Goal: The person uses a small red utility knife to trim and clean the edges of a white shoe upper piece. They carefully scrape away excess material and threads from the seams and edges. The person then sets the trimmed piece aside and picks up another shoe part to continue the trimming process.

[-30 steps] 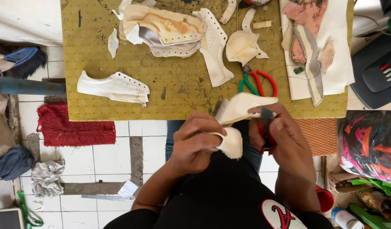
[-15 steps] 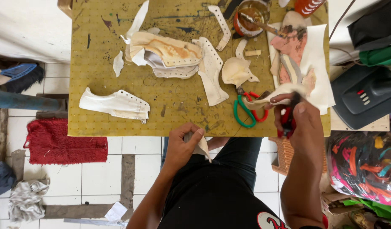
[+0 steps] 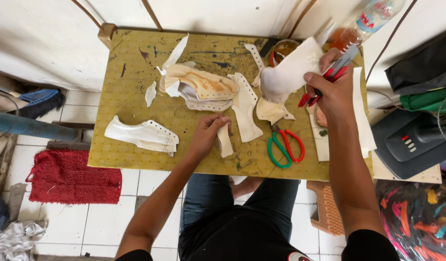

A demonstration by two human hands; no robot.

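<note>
My left hand (image 3: 208,134) rests on the yellow-green pegboard table (image 3: 131,72), its fingers pinching a small cream leather strip (image 3: 226,140). My right hand (image 3: 332,86) is raised over the table's far right. It grips a red-handled cutting tool (image 3: 329,77) together with a white leather piece (image 3: 290,72). A pile of cream and tan shoe-upper pieces (image 3: 206,87) lies just beyond my left hand. A white perforated shoe upper (image 3: 143,135) lies to its left. Scissors with one green and one red loop (image 3: 283,147) lie between my arms.
A plastic bottle (image 3: 365,21) and a round tin (image 3: 281,48) stand at the table's far right. A black device (image 3: 409,145) sits to the right, a woven basket (image 3: 327,208) below it. A red mat (image 3: 73,176) lies on the tiled floor at left.
My right hand has carried the cutting tool and white piece from my lap up over the table's far right. My left hand has moved from my lap onto the table with the small strip.
</note>
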